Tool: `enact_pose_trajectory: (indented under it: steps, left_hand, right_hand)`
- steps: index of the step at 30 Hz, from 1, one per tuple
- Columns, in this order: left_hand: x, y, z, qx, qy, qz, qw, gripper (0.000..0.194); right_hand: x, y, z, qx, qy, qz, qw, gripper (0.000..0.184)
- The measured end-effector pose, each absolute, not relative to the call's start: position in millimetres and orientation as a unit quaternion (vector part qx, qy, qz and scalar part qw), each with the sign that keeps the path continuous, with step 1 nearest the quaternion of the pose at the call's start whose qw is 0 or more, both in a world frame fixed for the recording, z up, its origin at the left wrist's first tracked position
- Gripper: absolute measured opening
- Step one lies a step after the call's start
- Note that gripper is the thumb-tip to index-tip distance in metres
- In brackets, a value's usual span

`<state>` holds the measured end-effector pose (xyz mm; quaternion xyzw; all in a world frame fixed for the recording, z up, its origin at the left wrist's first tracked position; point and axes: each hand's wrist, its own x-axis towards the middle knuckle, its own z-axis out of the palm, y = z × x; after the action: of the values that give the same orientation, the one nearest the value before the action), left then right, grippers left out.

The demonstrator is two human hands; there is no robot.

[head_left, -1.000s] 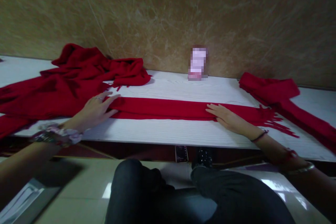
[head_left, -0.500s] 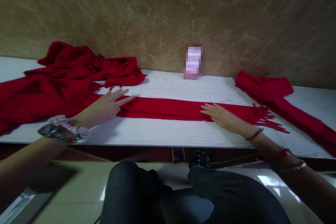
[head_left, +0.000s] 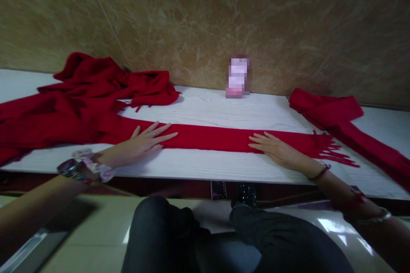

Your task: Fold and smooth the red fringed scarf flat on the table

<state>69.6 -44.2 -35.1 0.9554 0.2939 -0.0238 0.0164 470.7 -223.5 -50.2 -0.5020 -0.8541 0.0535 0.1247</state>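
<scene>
Two hands pressed on one flat red scarf [head_left: 208,137], laid lengthwise along the one white table [head_left: 205,164]. The left hand [head_left: 145,141], with one ring [head_left: 153,135], had its grip open, fingers apart; the right hand [head_left: 272,147] lay nearer the fringed end, its grip open too, clamped on nothing. The scarf's other end met one rumpled red heap [head_left: 86,102]. One folded red cloth [head_left: 329,108] lay beyond the fringe, and one blurred pink-and-white item [head_left: 237,76] was by the wall [head_left: 205,21].
</scene>
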Motion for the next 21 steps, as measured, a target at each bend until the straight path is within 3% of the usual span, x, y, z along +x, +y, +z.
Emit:
enact_pose_trajectory:
  steps: [14, 21]
  left_hand:
    - [75.9, -47.3, -22.4, 0.939, 0.327, -0.097, 0.046, 0.051]
    - [150.0, -56.9, -22.6, 0.985, 0.137, 0.097, 0.043, 0.041]
  right_hand:
    - [471.3, -229.3, -49.1, -0.493, -0.862, 0.052, 0.106, 0.042]
    - [462.5, -222.7, -50.3, -0.503, -0.858, 0.04, 0.097, 0.043]
